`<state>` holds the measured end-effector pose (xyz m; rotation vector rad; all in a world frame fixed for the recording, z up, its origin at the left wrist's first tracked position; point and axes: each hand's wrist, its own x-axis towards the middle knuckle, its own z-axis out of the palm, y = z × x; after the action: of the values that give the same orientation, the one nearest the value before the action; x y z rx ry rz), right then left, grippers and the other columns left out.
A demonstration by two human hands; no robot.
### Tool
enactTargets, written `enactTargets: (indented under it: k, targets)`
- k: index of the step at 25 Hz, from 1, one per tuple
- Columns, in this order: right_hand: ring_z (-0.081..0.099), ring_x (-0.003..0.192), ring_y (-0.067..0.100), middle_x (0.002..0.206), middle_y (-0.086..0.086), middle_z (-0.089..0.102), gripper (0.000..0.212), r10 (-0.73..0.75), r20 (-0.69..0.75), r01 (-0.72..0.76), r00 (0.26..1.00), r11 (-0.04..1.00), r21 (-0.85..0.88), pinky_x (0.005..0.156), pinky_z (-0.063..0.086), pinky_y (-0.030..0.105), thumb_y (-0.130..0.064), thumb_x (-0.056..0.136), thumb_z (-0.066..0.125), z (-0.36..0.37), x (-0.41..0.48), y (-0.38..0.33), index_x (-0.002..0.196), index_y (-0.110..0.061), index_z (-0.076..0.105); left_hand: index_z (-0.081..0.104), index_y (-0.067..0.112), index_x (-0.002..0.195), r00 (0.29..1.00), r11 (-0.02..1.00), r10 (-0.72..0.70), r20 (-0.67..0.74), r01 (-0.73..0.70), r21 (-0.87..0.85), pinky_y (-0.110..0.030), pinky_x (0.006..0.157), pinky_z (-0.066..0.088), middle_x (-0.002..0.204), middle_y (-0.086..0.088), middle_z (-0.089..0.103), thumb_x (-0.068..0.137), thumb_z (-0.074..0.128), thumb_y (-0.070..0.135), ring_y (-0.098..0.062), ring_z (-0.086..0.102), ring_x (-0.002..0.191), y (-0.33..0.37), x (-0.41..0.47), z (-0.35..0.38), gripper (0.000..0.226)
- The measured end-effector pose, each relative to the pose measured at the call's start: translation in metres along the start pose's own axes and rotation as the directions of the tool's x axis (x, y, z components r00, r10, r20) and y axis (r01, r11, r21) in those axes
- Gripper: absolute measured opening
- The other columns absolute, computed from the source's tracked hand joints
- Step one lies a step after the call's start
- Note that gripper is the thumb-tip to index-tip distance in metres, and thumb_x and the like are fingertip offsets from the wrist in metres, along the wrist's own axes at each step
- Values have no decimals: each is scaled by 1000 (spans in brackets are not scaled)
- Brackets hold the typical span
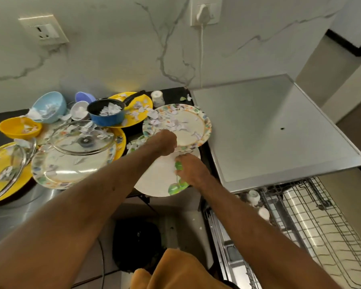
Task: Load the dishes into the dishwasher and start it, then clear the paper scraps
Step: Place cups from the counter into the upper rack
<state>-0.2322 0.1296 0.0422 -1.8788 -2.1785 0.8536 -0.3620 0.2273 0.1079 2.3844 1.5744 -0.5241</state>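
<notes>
My left hand [166, 142] grips the near rim of a patterned plate [188, 122] strewn with paper scraps [175, 124], lifted a little above the counter. Just below it my right hand [191, 167] holds the right edge of a white plate with green leaf prints [156, 178], which juts over the counter's front edge. The open dishwasher's wire rack [304, 222] sits at the lower right, with two small white cups [253, 196] at its near left corner.
Left on the counter lie a glass lid [81, 138] on another patterned plate [71, 170], yellow plates [133, 113], a blue saucepan [106, 113] and several bowls, all littered with scraps. The dishwasher's steel top [269, 126] spreads right; a white cup [157, 98] stands behind.
</notes>
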Motion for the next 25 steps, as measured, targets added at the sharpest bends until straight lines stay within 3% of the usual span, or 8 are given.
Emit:
enactTargets:
  k: [2, 5, 8, 13, 19, 25]
  targets:
    - [50, 135, 34, 147, 11, 52, 57, 50, 73, -41, 996, 992, -119, 110, 45, 45, -30, 96, 69, 9, 13, -17, 149, -18, 51, 73, 11, 119, 998, 998, -36, -47, 34, -47, -39, 95, 55, 124, -11, 67, 97, 57, 15, -29, 63, 113, -22, -1, -1, 27]
    - [54, 133, 32, 146, 14, 53, 45, 94, 129, -40, 987, 930, -366, 105, 49, 42, -17, 101, 63, 15, 23, -31, 144, -12, 55, 69, 7, 123, 991, 997, -56, -126, 50, -50, -35, 94, 51, 127, -14, 65, 102, 55, 18, -30, 61, 117, -44, 6, 0, 28]
    - [60, 127, 29, 138, 13, 61, 36, 99, 151, -21, 984, 894, -448, 101, 52, 39, -12, 99, 65, 20, 33, -38, 136, -11, 62, 64, 9, 131, 976, 993, -66, -206, 44, -109, -38, 99, 50, 136, -15, 59, 102, 59, 28, -30, 55, 123, -67, 21, -3, 35]
    - [58, 129, 33, 139, 17, 59, 42, 108, 186, -21, 977, 909, -416, 101, 53, 42, -8, 97, 68, 14, 40, -40, 137, -7, 58, 59, 8, 136, 966, 961, -155, -208, 98, -260, -40, 97, 48, 136, -16, 58, 100, 62, 43, -31, 54, 123, -104, 59, -14, 50]
    - [56, 130, 30, 140, 14, 57, 46, 123, 178, -53, 976, 934, -354, 99, 46, 36, -8, 95, 69, 7, 39, -41, 138, -8, 54, 52, 6, 141, 956, 918, -215, -199, 128, -375, -42, 100, 46, 140, -18, 57, 93, 67, 55, -34, 52, 127, -125, 114, -18, 70]
    - [55, 125, 32, 131, 13, 57, 41, 182, 199, -129, 963, 959, -253, 96, 47, 40, -8, 96, 64, -1, 35, -46, 136, -8, 54, 33, 7, 153, 906, 720, -367, -213, 131, -682, -41, 112, 41, 151, -17, 41, 86, 80, 44, -32, 44, 138, -120, 151, -17, 90]
